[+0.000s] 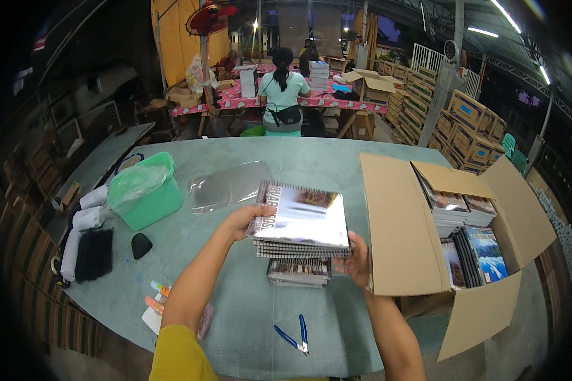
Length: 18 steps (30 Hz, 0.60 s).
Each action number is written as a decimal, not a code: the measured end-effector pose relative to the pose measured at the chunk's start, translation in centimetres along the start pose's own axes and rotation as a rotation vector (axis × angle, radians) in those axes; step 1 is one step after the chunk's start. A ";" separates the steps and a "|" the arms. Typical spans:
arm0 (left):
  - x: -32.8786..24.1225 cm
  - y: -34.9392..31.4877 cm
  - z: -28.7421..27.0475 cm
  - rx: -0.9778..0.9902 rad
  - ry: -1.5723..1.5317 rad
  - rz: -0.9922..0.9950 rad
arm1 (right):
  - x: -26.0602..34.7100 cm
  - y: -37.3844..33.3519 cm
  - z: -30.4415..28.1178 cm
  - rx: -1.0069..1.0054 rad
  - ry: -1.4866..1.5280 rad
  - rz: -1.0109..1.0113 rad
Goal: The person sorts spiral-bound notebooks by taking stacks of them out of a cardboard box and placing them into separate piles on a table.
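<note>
The stack of spiral notebooks (306, 216) lies between the two grips, just above a lower pile (299, 273) of similar books; whether it rests on this pile, I cannot tell. The left grip (240, 221) is closed around the stack's left edge, with the thumb flat on the top cover. The right grip (357, 263) is at the near right corner, its fingers partly spread; how firmly it holds there is not clear.

I judge the stack to be rather heavy, and stiff as a block, but its single books could slide, because the covers are smooth and glossy (the top one shines almost like a mirror). The short sides seem best for holding, with palms pressing inward. The coils, on the far edge and also on the near edge, are thin loops which may catch or bend.

Under the grips the counter (248, 292) is dull green and flat. Right of the right grip stands a box (403, 235) of brown corrugated cardboard; nearer than both grips lie blue-handled pliers (292, 337).
</note>
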<state>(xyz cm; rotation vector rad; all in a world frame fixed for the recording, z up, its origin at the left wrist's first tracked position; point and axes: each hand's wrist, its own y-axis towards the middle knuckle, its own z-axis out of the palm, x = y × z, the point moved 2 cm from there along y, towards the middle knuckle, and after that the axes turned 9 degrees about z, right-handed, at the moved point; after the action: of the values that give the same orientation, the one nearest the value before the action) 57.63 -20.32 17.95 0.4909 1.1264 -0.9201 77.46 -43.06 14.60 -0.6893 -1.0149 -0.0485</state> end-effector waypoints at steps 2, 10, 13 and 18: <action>0.6 1.2 -0.9 -0.005 0.093 -0.048 | 0.2 -0.3 -0.1 0.003 -0.137 0.059; 6.5 3.2 -2.8 0.011 0.134 -0.153 | -2.1 2.3 -1.5 -0.041 -0.437 0.154; 6.6 3.1 -3.4 0.010 0.173 -0.155 | -2.4 3.3 -2.4 -0.009 -0.417 0.169; 6.2 2.8 -2.7 -0.073 0.270 -0.013 | -2.8 2.7 -1.8 -0.034 -0.358 0.024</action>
<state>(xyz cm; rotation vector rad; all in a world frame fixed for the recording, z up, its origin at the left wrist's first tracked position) 59.25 -19.11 10.91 0.5599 1.4045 -0.8374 78.17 -42.67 10.38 -0.7574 -1.3503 0.0817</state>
